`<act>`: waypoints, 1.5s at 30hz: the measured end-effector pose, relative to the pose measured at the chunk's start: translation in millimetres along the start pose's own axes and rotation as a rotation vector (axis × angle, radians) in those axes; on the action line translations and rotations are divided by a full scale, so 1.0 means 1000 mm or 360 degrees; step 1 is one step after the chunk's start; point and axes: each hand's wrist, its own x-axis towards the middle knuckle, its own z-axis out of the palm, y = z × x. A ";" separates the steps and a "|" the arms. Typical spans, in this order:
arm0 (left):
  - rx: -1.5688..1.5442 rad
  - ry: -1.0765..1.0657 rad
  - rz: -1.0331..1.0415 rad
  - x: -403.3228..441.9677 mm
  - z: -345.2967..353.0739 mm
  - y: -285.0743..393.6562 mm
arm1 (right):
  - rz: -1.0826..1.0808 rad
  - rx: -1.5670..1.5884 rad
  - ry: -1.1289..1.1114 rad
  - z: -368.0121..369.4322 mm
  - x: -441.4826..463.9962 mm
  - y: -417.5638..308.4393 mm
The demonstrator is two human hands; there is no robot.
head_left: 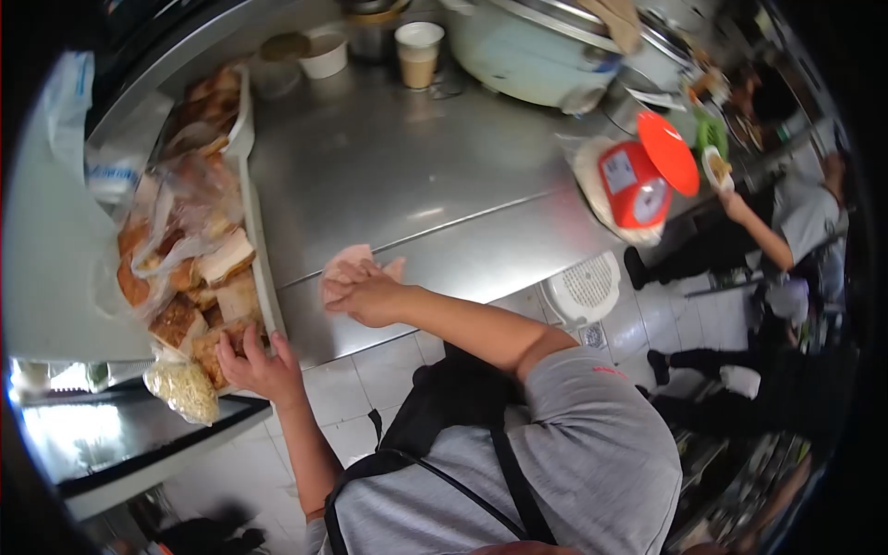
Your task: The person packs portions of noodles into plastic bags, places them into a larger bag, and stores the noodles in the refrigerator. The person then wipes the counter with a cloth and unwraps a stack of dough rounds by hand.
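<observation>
My right hand (372, 298) presses a bunched pink cloth (355, 261) onto the steel counter (370, 176), close to its front edge, with the fingers over the cloth. At the near corner of a white tray (265, 268), my left hand (261, 368) has its fingers apart. Its fingertips lie on or just over a browned piece of meat (178, 324); whether they touch is hard to tell. The tray holds several such chunks, partly under a clear plastic bag (190, 199). A bag of pale grains or chopped bits (182, 390) lies beside the left hand.
A red scale (634, 185) stands at the counter's right end on a plastic bag. Along the back are a paper cup (419, 57), a white bowl (324, 55) and a large cooker (527, 55). A white stool (583, 289) is below. A co-worker's hand (735, 205) holds a small dish.
</observation>
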 end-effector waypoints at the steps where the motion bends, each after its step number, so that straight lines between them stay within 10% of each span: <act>1: -0.0025 0.0004 0.0003 -0.001 -0.001 -0.001 | -0.0041 -0.0095 0.0075 0.001 -0.005 0.002; 4: -0.0025 0.0011 0.0004 0.000 -0.003 0.001 | 0.0167 -0.0203 -0.0069 -0.014 -0.027 0.013; 12: -0.0333 0.0103 -0.0110 0.002 -0.003 0.001 | 0.1046 -0.0763 0.1185 -0.100 -0.267 0.079; 14: -0.0746 0.0117 -0.0146 0.013 0.004 0.038 | 0.1155 0.0312 0.1599 -0.112 -0.352 0.112; 15: -0.0943 0.0117 -0.0170 0.015 0.006 0.066 | 0.2146 0.0446 0.1554 -0.142 -0.378 0.109; 16: -0.1138 0.0109 -0.0198 0.015 0.007 0.098 | 0.1492 0.0955 0.2092 -0.134 -0.443 0.160; 18: -0.2035 -0.0618 -0.0520 0.018 0.021 0.202 | 0.1603 0.0594 0.2597 -0.223 -0.424 0.135; 22: -0.2321 -0.1237 0.0460 0.023 0.042 0.399 | 0.1150 -0.0720 0.2057 -0.348 -0.416 0.163; 26: -0.2891 -0.1906 -0.0473 0.045 0.033 0.547 | 0.1272 -0.0009 0.1207 -0.386 -0.383 0.231; 27: -0.3024 -0.2095 -0.0893 0.051 0.031 0.565 | 0.1232 -0.0924 0.0661 -0.384 -0.364 0.210; 29: -0.3209 -0.1898 -0.0962 0.034 0.063 0.588 | 0.1277 -0.1073 0.0472 -0.379 -0.350 0.194; 33: -0.3326 -0.1699 -0.1069 0.048 0.053 0.593 | 0.0948 0.0466 0.0033 -0.428 -0.403 0.162; 38: -0.2703 -0.2163 -0.1146 0.034 0.046 0.570 | 0.1789 0.1558 0.1531 -0.397 -0.463 0.226; 41: -0.2086 -0.2607 -0.0959 0.016 0.062 0.566 | 0.1942 0.1142 0.1101 -0.317 -0.443 0.262; 45: -0.1955 -0.2546 -0.1031 -0.009 0.111 0.574 | 0.1690 0.2083 0.1677 -0.271 -0.420 0.273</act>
